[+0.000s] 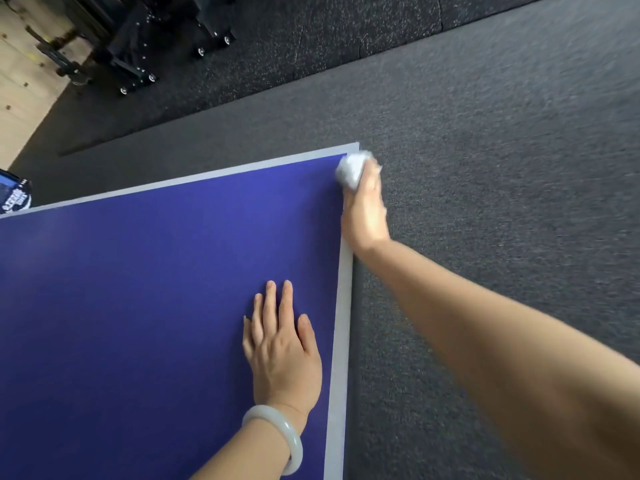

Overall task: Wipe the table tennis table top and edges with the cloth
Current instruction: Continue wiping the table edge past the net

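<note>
Both of your arms are bare along the whole length that shows, from the edge of the view down to your left hand and your right hand, the right one too blurred for finer detail. What you wear shows on your left wrist — a bangle, a thick closed ring with a smooth, rounded profile, milky white with a faint greenish-grey tinge. It is plain-surfaced and glossy enough to catch a soft highlight along its outer curve — and it looks a little wider than the wrist it circles.
</note>
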The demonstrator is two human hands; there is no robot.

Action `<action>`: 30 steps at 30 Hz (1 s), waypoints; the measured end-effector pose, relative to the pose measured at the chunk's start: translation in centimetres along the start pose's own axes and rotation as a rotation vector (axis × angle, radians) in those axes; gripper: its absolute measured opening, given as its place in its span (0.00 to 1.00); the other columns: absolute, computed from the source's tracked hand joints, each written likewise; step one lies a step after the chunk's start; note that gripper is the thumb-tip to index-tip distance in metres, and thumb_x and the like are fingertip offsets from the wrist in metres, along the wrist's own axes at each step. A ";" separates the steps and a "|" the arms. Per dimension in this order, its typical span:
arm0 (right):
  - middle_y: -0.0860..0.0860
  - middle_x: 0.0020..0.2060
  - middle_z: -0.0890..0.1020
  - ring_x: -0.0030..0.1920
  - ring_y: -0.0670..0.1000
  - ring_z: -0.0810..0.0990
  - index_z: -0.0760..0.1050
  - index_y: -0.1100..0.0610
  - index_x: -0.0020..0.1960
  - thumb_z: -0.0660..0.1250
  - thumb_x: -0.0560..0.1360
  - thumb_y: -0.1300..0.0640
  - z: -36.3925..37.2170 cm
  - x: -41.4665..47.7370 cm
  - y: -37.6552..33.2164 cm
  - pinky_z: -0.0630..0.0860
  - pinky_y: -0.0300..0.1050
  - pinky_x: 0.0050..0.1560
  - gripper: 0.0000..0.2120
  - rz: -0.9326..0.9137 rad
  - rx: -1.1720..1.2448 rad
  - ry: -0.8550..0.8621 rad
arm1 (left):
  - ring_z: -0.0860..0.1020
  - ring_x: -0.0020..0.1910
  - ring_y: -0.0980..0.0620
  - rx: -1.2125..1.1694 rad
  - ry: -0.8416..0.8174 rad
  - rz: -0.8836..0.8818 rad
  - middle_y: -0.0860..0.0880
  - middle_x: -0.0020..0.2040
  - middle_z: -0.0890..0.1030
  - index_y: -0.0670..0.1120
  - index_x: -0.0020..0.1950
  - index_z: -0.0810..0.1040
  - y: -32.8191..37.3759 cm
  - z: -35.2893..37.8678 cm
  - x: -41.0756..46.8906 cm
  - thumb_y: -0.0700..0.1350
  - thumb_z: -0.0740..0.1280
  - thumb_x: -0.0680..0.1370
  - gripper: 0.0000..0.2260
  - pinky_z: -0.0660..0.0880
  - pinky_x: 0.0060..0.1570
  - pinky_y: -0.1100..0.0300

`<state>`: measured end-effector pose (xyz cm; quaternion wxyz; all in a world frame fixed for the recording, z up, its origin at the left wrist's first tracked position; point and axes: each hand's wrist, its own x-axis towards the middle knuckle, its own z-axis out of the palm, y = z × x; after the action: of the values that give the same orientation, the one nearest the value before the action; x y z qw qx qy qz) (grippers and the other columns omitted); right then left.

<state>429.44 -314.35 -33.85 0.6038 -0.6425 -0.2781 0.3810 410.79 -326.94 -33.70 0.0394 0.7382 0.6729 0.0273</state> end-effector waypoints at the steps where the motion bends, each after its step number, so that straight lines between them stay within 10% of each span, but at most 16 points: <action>1: 0.47 0.76 0.64 0.77 0.50 0.58 0.56 0.56 0.80 0.52 0.86 0.54 0.0 2.0 -0.7 0.49 0.49 0.78 0.23 0.005 0.039 0.038 | 0.44 0.80 0.56 -0.002 -0.003 0.001 0.59 0.81 0.46 0.58 0.80 0.49 0.0 0.0 0.0 0.55 0.42 0.82 0.26 0.43 0.77 0.53; 10: 0.53 0.80 0.56 0.79 0.52 0.55 0.49 0.58 0.81 0.61 0.83 0.58 0.1 -1.8 2.8 0.47 0.34 0.70 0.32 0.038 -0.050 -0.062 | 0.45 0.80 0.55 0.001 0.007 0.005 0.58 0.81 0.47 0.58 0.80 0.50 0.2 0.0 -0.2 0.57 0.38 0.79 0.28 0.45 0.78 0.51; 24: 0.55 0.78 0.59 0.77 0.56 0.60 0.50 0.54 0.81 0.59 0.84 0.49 -0.2 -5.1 2.7 0.55 0.54 0.77 0.31 0.250 0.005 -0.082 | 0.45 0.80 0.56 -0.033 0.003 -0.004 0.58 0.81 0.48 0.58 0.80 0.51 0.0 0.0 -0.3 0.54 0.44 0.83 0.24 0.45 0.78 0.51; 30: 0.23 0.71 0.54 0.73 0.28 0.54 0.46 0.36 0.76 0.55 0.78 0.36 -1.8 -26.4 7.4 0.55 0.27 0.71 0.30 0.173 0.120 -0.131 | 0.45 0.80 0.56 -0.063 0.003 -0.001 0.58 0.81 0.48 0.57 0.81 0.52 -0.4 0.2 -0.1 0.50 0.47 0.84 0.23 0.42 0.78 0.52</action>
<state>415.57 -337.79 -37.11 0.5865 -0.6005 -0.2375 0.4888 410.40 -326.97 -33.98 0.0616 0.7361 0.6722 0.0498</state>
